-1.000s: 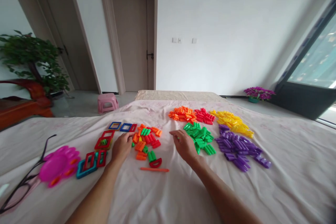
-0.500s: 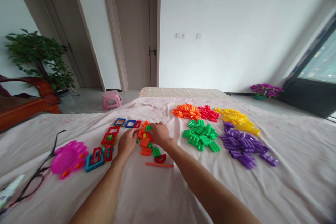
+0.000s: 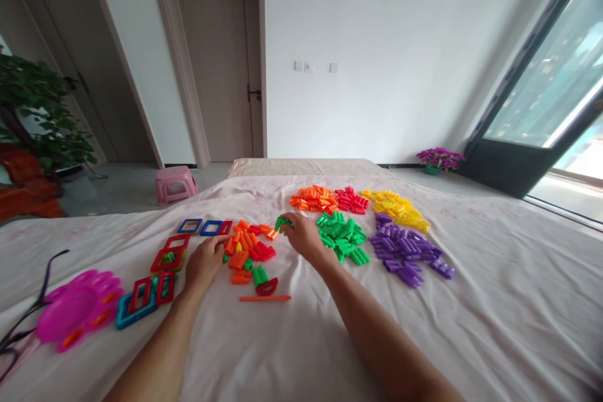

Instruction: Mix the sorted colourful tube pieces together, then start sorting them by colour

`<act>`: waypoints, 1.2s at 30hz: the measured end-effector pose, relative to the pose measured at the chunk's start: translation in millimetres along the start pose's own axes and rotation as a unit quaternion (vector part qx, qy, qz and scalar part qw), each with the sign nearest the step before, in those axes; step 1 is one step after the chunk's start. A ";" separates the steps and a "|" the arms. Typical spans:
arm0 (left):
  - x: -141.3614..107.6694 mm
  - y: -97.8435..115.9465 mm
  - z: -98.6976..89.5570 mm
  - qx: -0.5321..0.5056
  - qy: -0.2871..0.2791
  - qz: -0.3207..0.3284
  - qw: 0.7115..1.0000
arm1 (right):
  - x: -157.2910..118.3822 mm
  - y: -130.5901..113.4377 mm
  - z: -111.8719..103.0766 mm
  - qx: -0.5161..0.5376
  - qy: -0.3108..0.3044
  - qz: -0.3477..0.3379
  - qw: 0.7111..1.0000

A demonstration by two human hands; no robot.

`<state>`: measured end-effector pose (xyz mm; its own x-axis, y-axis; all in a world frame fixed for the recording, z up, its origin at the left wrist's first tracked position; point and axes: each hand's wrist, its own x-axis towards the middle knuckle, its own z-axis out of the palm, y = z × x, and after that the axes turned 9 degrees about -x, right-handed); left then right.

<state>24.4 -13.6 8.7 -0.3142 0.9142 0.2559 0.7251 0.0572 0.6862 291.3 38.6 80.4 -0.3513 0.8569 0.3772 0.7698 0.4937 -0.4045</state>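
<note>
My right hand (image 3: 301, 233) is closed on a green block (image 3: 282, 223), raised between the mixed pile and the green pile (image 3: 342, 235). My left hand (image 3: 205, 262) rests at the left edge of the mixed pile of orange, red, green and yellow blocks (image 3: 239, 259); its fingers are partly hidden, and I cannot tell whether they hold anything. Behind the green pile lie an orange pile (image 3: 314, 198), a red pile (image 3: 351, 200) and a yellow pile (image 3: 398, 209). A purple pile (image 3: 407, 251) sits at the right.
Magnetic frames (image 3: 136, 308) in blue and red lie left of my left hand. A magenta palette (image 3: 78, 304) and glasses (image 3: 44, 286) are farther left. An orange stick (image 3: 265, 298) and a red half-round piece (image 3: 267, 287) lie in front on the cloth (image 3: 292, 352).
My right hand has moved right, away from the mixed pile, with a green block now in its fingers. My left hand has shifted slightly away from the pile. The view has turned right.
</note>
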 end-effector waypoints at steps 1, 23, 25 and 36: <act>0.3 -0.5 0.4 0.002 0.000 -0.001 1.000 | -0.4 10.8 -10.1 -0.008 0.010 0.015 1.000; 0.5 -1.6 1.4 0.007 0.002 -0.002 1.000 | -12.0 98.2 -30.8 -0.115 0.075 0.110 0.984; -0.2 -0.5 0.6 0.006 0.003 -0.002 1.000 | -11.4 78.0 -26.3 -0.119 0.093 0.077 0.986; -0.1 -0.7 0.2 0.004 0.000 -0.004 1.000 | -49.5 -46.3 14.7 -0.163 -0.111 -0.080 0.977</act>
<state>24.0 -13.7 8.1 -0.3197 0.9138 0.2506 0.7275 0.0673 0.6828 265.2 -24.5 68.2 -0.5592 0.8021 0.2095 0.8123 0.5807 -0.0547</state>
